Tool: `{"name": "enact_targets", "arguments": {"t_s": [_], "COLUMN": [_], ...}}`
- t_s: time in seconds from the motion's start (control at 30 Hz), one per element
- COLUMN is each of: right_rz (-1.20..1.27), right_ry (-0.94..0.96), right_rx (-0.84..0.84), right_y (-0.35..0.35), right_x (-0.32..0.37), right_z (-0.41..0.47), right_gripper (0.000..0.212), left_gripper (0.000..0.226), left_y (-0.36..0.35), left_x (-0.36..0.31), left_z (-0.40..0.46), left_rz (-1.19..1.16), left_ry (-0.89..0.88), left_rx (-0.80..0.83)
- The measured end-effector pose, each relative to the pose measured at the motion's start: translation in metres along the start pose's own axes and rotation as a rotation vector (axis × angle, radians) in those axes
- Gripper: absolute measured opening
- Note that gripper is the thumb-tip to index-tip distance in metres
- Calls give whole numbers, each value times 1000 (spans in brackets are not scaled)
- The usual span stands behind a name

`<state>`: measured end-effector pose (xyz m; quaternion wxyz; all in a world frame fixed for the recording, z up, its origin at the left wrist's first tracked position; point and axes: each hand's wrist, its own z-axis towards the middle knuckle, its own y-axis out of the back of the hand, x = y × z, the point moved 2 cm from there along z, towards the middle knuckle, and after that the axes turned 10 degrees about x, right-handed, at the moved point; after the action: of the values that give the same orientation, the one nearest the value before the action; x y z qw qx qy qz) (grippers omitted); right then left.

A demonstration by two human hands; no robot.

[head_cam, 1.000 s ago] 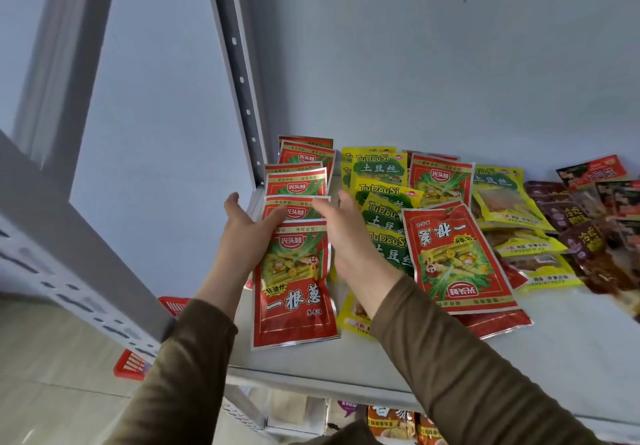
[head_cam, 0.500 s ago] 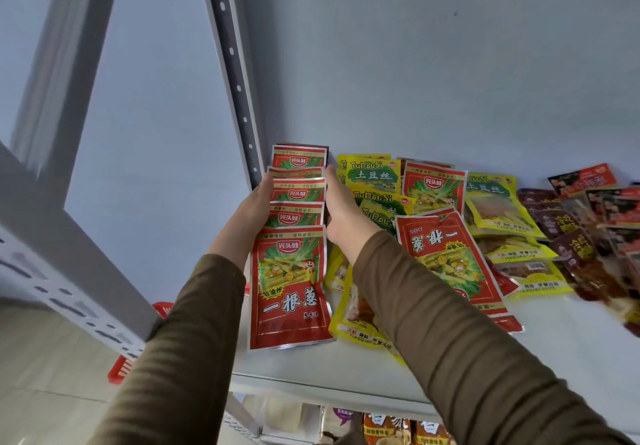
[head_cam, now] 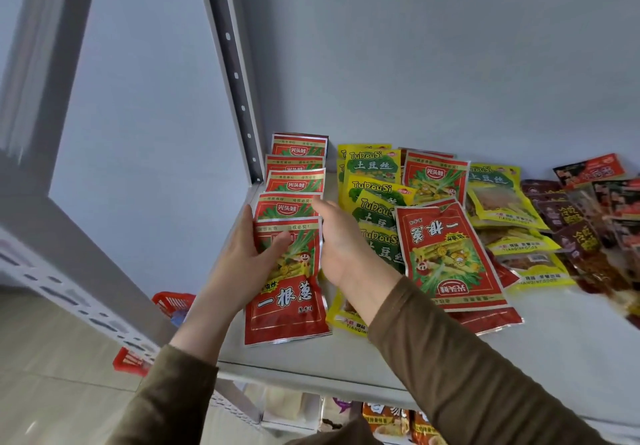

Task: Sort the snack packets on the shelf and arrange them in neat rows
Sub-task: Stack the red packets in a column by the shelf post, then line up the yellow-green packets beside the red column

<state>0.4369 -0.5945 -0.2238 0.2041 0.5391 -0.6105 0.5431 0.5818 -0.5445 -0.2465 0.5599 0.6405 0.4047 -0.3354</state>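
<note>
Red snack packets (head_cam: pixel 294 184) with green-onion artwork lie in an overlapping row at the left end of the grey shelf (head_cam: pixel 554 358), running from the back wall toward the front edge, just beside the perforated upright post (head_cam: pixel 235 73). The nearest red packet (head_cam: pixel 287 292) of that row sits at centre frame, and the left hand (head_cam: pixel 249 264) holds its left edge, thumb laid over the printed face and fingers curled behind it. The right hand (head_cam: pixel 341 240) rests against the row's right side with fingers straight and close together, touching the packet edges rather than gripping. Right of the row, yellow TuDouSi packets (head_cam: pixel 375 198) overlap loosely, and an upside-down red packet (head_cam: pixel 446 254) lies on top of them at centre right. More yellow packets (head_cam: pixel 502 202) and a heap of dark brown packets (head_cam: pixel 581 233) spread toward the right edge of the frame. Lower left, a red basket (head_cam: pixel 173 302) shows beyond the shelf frame.
</note>
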Motion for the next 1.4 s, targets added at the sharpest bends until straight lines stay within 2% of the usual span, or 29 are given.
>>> {"name": "enact_targets", "arguments": {"t_s": [0.2, 0.3, 0.57, 0.73, 0.8, 0.9, 0.97, 1.03, 1.1, 1.17, 1.23, 1.4], "right_rz": [21, 5, -55, -275, -438, -693, -705, -648, -581, -602, -646, -602], "right_ry": [27, 65, 57, 270, 349, 439, 469, 462, 388, 322, 313, 327], "right_rx": [-31, -54, -72, -101, -142, -253, -326, -340, -317, -293, -295, -339], "right_y": [-8, -5, -16, -9, 6, 39, 60, 74, 81, 87, 94, 119], "right_x": [-11, -16, -21, -7, 0, 6, 10, 14, 15, 13, 13, 24], "right_z": [-4, -7, -17, -37, -54, -74, -81, -83, -79, -77, -77, -84], "right_gripper": [27, 26, 29, 35, 41, 44, 41, 43, 50, 54, 56, 55], "left_gripper": [94, 101, 93, 96, 92, 73, 66, 70, 73, 69, 66, 69], "left_y": [4, 8, 6, 9, 9, -13, -43, -79, -109, -129, -141, -149], "left_x": [6, 10, 12, -3, -15, -45, -66, -80, -86, -83, -75, -61], "left_z": [8, 7, 2, -7, -14, -25, -28, -24, -11, 2, 10, 16], "left_rz": [135, 146, 265, 287, 305, 332, 401, 501, 612, 796, 905, 885], "left_ry": [-44, 1, 36, 20, -75, -341, -483, -551, -533, -463, -394, -306], "left_rx": [-15, -55, -98, -116, -166, -202, -108, 53, 177, 228, 221, 136]}}
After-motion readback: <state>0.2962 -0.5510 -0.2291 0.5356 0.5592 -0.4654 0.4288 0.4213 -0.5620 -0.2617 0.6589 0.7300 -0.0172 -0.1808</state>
